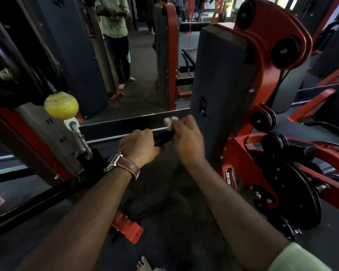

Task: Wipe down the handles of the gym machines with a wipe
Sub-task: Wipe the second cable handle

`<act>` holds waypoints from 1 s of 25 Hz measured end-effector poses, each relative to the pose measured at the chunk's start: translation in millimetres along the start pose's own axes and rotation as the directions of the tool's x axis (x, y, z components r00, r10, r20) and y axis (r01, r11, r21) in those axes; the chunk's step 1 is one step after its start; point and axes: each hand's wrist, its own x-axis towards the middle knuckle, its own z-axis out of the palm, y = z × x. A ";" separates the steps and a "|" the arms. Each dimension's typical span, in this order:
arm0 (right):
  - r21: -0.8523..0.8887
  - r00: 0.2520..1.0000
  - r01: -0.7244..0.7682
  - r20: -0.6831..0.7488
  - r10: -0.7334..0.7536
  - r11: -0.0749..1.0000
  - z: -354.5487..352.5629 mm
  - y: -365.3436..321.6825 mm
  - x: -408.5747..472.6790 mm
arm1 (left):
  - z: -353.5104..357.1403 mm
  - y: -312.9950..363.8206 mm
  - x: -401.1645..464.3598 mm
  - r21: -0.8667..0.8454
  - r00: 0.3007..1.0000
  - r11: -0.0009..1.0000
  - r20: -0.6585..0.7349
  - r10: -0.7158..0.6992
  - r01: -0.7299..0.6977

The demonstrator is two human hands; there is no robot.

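The short black cable-machine handle (163,136) is gripped by the left hand (139,146) while a crumpled white wipe (169,122), pinched in the right hand (188,140), is pressed against its far end; other machines' handles presumably remain.

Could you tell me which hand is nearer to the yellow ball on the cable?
Left. The left hand grips the black handle right of the yellow ball; the right hand, holding the wipe, is farther right.
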 end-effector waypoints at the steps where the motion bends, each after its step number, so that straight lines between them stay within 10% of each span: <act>1: 0.000 0.988 -0.150 -0.047 0.150 0.989 -7.4 11.8 11.1 | 0.4 -0.9 -0.8 -0.008 1.000 1.000 0.004 -0.002 0.002; 3: 0.038 0.971 -0.235 -0.029 0.236 0.971 -12.8 11.5 17.5 | 2.1 -2.1 -1.9 0.001 1.000 1.000 -0.006 -0.006 0.006; 7: 0.050 0.963 0.170 0.205 -0.177 0.984 -4.4 -7.4 -6.8 | 5.3 -6.9 -5.0 0.049 0.999 0.999 -0.038 -0.009 0.011; 11: -0.032 0.986 -0.120 0.110 0.123 0.992 -25.3 26.9 26.2 | 6.0 -9.5 -9.2 0.072 0.999 0.997 -0.041 -0.013 0.015; 15: -0.026 0.949 0.218 0.241 -0.205 0.976 -15.7 8.1 9.5 | 8.4 -11.3 -9.5 0.037 0.998 0.999 -0.067 0.002 0.000; 18: -0.187 0.915 0.155 0.396 -0.069 0.970 -30.8 25.9 40.7 | 13.5 -15.5 -12.4 0.062 0.998 0.998 -0.056 0.019 -0.015; 21: -0.117 0.760 -0.024 0.644 0.094 0.993 -36.0 16.0 61.0 | 19.9 -16.4 -11.8 0.083 0.998 0.996 -0.055 -0.004 0.009; 25: -0.151 0.617 0.172 0.787 0.013 0.974 -18.7 -18.4 72.8 | 20.9 -18.7 -10.2 0.072 0.997 0.997 -0.081 -0.013 0.019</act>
